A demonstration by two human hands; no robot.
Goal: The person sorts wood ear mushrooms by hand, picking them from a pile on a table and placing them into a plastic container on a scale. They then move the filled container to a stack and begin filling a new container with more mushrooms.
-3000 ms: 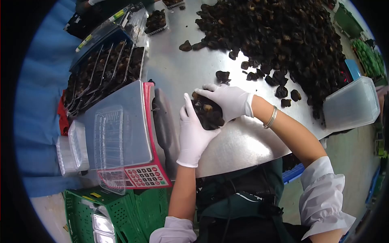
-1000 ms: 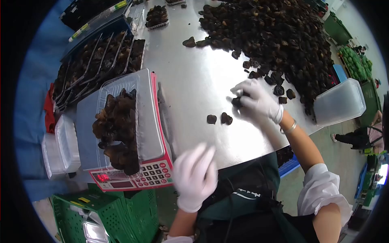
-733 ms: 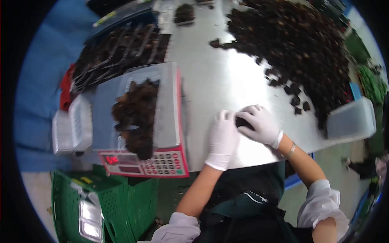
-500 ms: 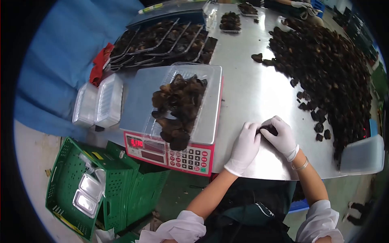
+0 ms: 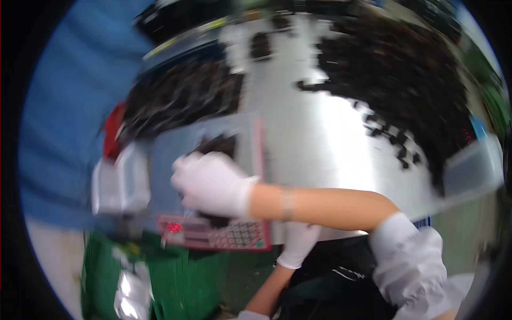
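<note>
My right hand [image 5: 213, 184], in a white glove, is over the scale [image 5: 178, 141] and covers much of the pile of dark brown mushroom-like pieces [image 5: 220, 145] there. Its fingers look bent, but motion smears them, and what they hold, if anything, is hidden. The clear tray under the pieces is barely visible. Below my right forearm, at the table's front edge, my gloved left hand [image 5: 300, 242] is partly covered and blurred. I cannot make out its fingers. Red digits glow on the scale's front panel, too smeared to read.
A large heap of dark pieces [image 5: 394, 69] spreads over the right of the metal table [image 5: 290, 138]. Filled trays [image 5: 184, 93] stand behind the scale. Clear plastic trays [image 5: 121, 181] lie left, green crates [image 5: 184, 280] below, and a pale plastic container [image 5: 474, 165] far right.
My right hand has swung left from the table's front edge onto the pile on the scale. My left hand has drawn back and lower left. The view has shifted and blurred.
</note>
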